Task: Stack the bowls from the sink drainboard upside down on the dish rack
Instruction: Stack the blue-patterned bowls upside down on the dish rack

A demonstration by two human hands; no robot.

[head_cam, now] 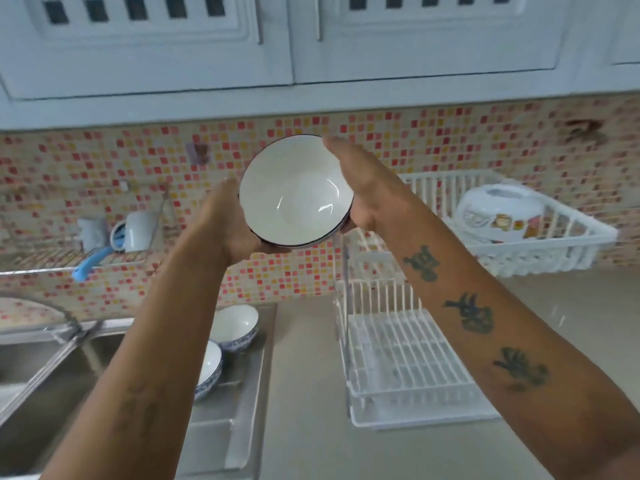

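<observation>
A white bowl with a dark rim (pixel 296 190) is held up high in front of the tiled wall, its opening tilted toward me. My left hand (pixel 230 221) grips its left and lower side, and my right hand (pixel 360 188) cups its right side. Two blue-patterned white bowls (pixel 235 325) (pixel 209 370) stand upright on the steel sink drainboard (pixel 249 379) below my left arm. The white dish rack (pixel 398 362) sits on the counter to the right, its lower tier bare. Its upper basket (pixel 554 237) holds an upside-down patterned bowl (pixel 498 213).
A steel sink (pixel 45 372) with a curved faucet (pixel 52 313) lies at the left. A wall shelf holds a white mug (pixel 138 230) and a blue-handled tool (pixel 90 263). White cabinets (pixel 311 46) hang overhead. Beige countertop (pixel 304 410) runs between drainboard and rack.
</observation>
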